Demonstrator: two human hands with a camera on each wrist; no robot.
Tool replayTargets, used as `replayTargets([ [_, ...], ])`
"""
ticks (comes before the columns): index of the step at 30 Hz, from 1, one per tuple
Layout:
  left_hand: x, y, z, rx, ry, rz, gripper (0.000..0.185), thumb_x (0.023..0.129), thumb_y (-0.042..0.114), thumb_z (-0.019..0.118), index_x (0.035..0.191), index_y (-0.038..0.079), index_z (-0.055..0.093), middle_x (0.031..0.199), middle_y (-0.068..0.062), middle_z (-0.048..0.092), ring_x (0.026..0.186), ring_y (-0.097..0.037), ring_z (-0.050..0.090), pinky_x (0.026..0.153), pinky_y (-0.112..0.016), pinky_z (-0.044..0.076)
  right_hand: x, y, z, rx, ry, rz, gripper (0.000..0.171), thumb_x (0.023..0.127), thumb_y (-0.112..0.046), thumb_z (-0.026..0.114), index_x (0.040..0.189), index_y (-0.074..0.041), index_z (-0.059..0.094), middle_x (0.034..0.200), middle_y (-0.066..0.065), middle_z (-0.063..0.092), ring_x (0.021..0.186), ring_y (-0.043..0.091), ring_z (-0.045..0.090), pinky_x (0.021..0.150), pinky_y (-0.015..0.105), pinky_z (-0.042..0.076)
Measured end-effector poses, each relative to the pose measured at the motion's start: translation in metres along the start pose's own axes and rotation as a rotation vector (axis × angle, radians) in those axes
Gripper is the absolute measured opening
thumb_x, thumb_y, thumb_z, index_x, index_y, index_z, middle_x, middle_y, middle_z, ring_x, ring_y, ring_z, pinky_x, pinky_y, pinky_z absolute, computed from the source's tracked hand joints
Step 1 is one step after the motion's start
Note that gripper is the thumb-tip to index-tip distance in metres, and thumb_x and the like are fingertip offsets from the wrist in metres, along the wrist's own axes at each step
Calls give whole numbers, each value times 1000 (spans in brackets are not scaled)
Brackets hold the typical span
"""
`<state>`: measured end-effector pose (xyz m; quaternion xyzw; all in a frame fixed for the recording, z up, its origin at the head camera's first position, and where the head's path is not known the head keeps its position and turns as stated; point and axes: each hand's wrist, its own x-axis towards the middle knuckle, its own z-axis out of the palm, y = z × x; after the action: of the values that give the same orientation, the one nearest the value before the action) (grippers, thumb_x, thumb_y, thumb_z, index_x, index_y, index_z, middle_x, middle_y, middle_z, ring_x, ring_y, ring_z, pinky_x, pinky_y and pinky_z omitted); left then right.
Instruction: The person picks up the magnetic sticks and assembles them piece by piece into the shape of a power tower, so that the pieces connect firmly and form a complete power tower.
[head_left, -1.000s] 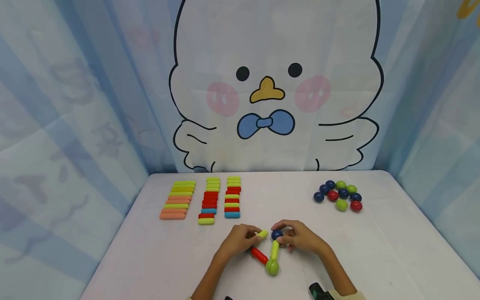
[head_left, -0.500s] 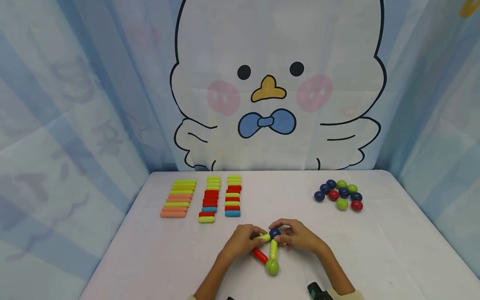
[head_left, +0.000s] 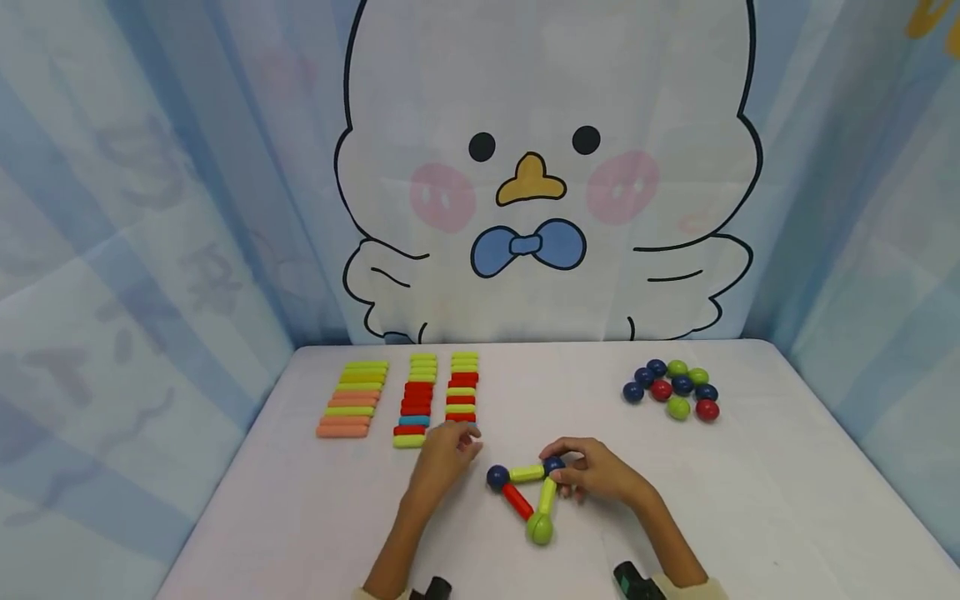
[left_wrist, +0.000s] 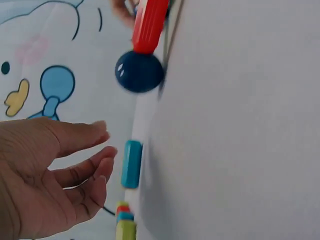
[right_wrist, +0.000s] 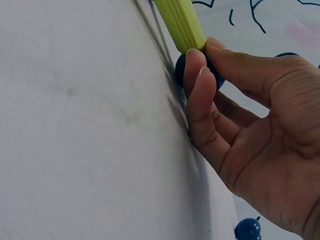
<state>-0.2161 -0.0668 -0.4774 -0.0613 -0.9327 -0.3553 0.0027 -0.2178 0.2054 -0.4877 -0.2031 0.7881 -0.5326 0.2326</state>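
A triangle of sticks and balls lies on the table: a red stick, two yellow-green sticks, a green ball at the near corner and dark blue balls at the far corners. My right hand pinches the right dark blue ball between thumb and fingers, against the end of a yellow-green stick. The left dark blue ball is free of both hands. My left hand, holding nothing, reaches to the near end of the third stick column, thumb and fingers apart close to a blue stick.
Orange and yellow-green sticks line up at the back left. Beside them runs a column of shorter sticks, then the third column. Several loose balls cluster at the back right. A printed curtain hangs behind the table.
My left hand pushed the yellow-green stick up to the right blue ball, then let go and moved left and away to the stick columns. My right hand keeps its pinch on the ball.
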Motion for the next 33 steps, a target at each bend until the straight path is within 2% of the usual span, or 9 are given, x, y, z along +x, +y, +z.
replayTargets([
  [4,0,-17,-27,192,94,-71,21,81,13,79,100,11,72,93,-6,62,88,-18,56,78,-31,57,-3,1,-6,-16,61,21,34,93,-14,65,124,0,58,121,21,56,71,17,64,59,27,57],
  [8,0,-32,-42,350,126,-78,21,76,8,83,95,8,74,94,-10,63,90,-23,57,80,-35,57,-5,4,-12,-22,119,34,35,93,-15,65,124,1,58,118,20,58,71,18,64,58,29,57],
  [12,0,-40,-46,414,96,-57,19,73,6,84,90,7,74,90,-9,63,84,-21,56,75,-33,57,-6,7,-14,-27,163,55,37,93,-17,66,125,0,58,108,15,61,71,18,64,57,29,56],
  [17,2,-42,-46,410,3,-81,23,73,9,85,92,6,72,86,-5,64,79,-17,55,75,-30,56,-6,8,-14,-26,187,70,38,93,-18,66,126,0,57,95,11,64,70,18,62,57,28,56],
  [21,2,-41,-47,328,-93,-110,26,76,12,83,98,4,71,81,-3,63,76,-15,54,74,-30,55,-4,7,-13,-28,184,46,38,94,-17,65,126,1,57,94,13,64,70,17,62,58,27,56],
  [22,3,-40,-46,285,-107,-102,26,77,13,82,99,4,72,81,-2,63,76,-15,54,74,-29,55,-4,7,-12,-26,176,37,38,94,-17,64,126,1,56,95,14,64,70,17,62,58,27,55],
  [24,3,-38,-44,178,-106,-40,25,80,16,81,100,5,71,83,-2,65,77,-14,55,72,-28,55,-3,6,-11,-23,158,20,38,94,-16,64,126,2,56,95,14,64,69,16,62,58,27,55],
  [29,4,-21,-26,-121,-16,182,27,87,25,74,108,11,69,95,-1,69,83,-13,61,71,-20,54,0,7,-5,-28,117,5,39,94,-17,65,127,2,56,96,12,64,68,13,62,58,26,56],
  [33,3,-4,-9,-255,60,269,26,88,26,73,110,14,69,97,1,71,84,-11,65,73,-17,53,3,6,-1,-36,114,11,38,93,-18,66,126,0,57,96,11,64,69,16,62,58,26,55],
])
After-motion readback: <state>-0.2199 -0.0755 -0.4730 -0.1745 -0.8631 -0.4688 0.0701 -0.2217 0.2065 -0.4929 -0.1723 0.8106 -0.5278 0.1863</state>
